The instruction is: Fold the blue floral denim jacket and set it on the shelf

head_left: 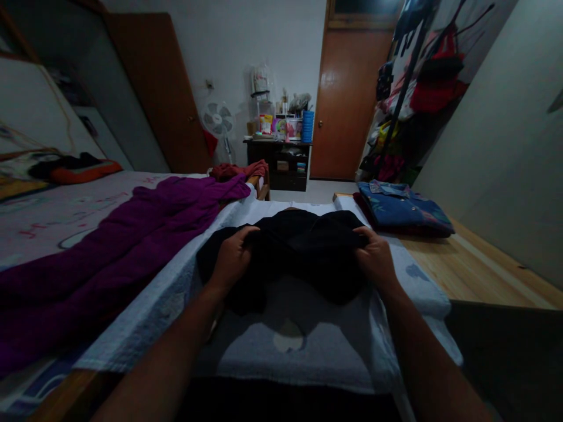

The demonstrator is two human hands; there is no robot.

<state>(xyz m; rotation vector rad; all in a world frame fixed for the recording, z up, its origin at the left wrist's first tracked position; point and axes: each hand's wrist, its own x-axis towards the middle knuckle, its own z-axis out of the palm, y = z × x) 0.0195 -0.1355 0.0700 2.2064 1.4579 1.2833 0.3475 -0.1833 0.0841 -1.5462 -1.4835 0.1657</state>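
A black garment (308, 246) is stretched between my two hands over a table covered with a pale patterned cloth (264, 357). My left hand (234, 255) is closed on its left side, thumb on top. On the right side, my right hand (373, 255) pinches the fabric near its upper edge. The garment's lower part hangs in folds toward me, and its exact kind cannot be made out in the dim light. Both hands' shadows fall on the cloth.
Folded blue denim clothing (402, 205) lies on a dark red piece on the wooden surface (440, 264) at right. A purple garment (141, 228) spreads across the bed (101, 205) at left. Beyond stand a fan (219, 120) and a dark cabinet (277, 167).
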